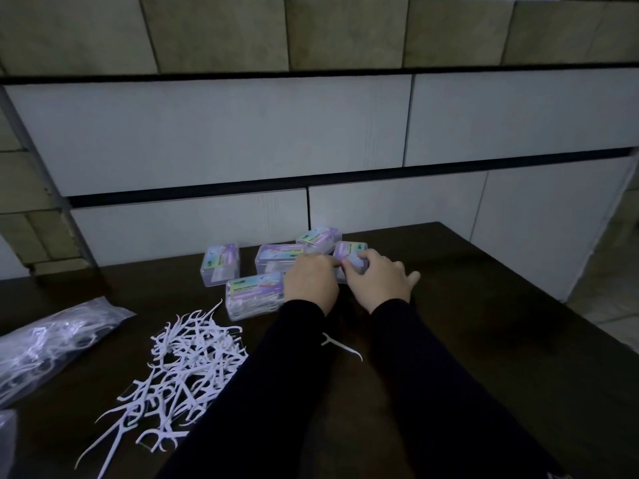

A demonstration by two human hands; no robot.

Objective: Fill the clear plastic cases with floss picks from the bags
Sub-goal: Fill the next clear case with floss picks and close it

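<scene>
Bag of picks is parked far left on the counter, with a loose pile beside it and one stray pick nearer the sleeves. Five cases are clustered at the back; the front case looks packed, the others are too dim to call. Rightmost case is being pinched by both hands, left and right, probably being opened or snapped closed. Next, picks would need grabbing from the pile.

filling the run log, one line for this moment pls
both hands on case: left hand, right hand, case | loose floss picks near left | bag far left
</scene>
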